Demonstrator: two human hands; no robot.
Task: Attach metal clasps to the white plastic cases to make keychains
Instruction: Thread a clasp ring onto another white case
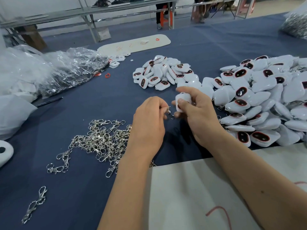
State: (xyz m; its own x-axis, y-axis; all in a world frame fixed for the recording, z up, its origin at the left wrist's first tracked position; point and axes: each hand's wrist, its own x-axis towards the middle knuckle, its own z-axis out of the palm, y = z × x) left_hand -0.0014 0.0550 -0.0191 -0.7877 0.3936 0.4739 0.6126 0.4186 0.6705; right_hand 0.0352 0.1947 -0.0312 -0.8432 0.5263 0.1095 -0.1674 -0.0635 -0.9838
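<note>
My right hand (197, 112) grips a white plastic case (182, 101) above the middle of the blue table. Just left of it, my left hand (149, 122) pinches a metal clasp (169, 112) whose lower ring hangs close to the case's bottom. Whether clasp and case are joined is hidden by my fingers. A loose heap of silver clasps (101, 140) lies left of my left wrist. A small pile of white cases (162, 72) sits beyond my hands, and a larger pile of cases (259, 100) spreads on the right.
Crumpled clear plastic bags (54, 70) fill the far left. A white board (207, 193) lies under my right forearm at the front edge. Two joined clasps (35, 205) lie at the lower left. A flat white panel (134, 44) rests farther back. A red ring (107, 75) lies near the bags.
</note>
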